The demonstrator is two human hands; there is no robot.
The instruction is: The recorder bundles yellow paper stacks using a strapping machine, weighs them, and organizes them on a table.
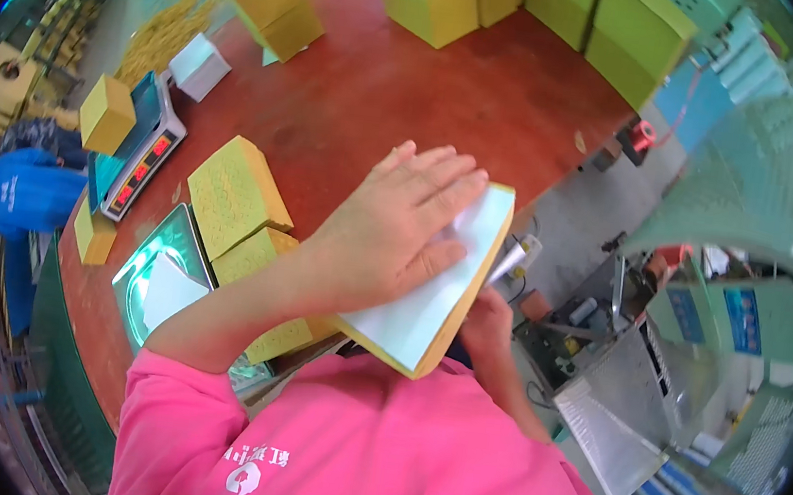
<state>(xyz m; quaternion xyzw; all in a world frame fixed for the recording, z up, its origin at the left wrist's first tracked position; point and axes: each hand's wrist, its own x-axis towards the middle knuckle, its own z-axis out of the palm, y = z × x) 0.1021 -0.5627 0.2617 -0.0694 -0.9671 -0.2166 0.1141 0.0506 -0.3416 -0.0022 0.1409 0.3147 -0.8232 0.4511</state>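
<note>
Head view: white-sheeted yellow block between two hands, work partway

The yellow block [455, 315] is held up tilted in front of the chest, off the red bench [355, 96]. A white sheet [397, 328] lies on its upper face; the left hand [412, 218] rests flat over it, fingers extended rather than clenched. The right hand [489, 323] is beside the block's far side, partly hidden, so I cannot tell whether its grip closes on anything. A pale flap [509, 260] sticks out near it.

Judging by this, the top is covered, while the visible yellow edge remains bare. Left over, it seems, are the uncovered yellow stacks [239, 195] by the left forearm. Another white sheet [174, 295] lies on the lit glossy plate [132, 268].
</note>
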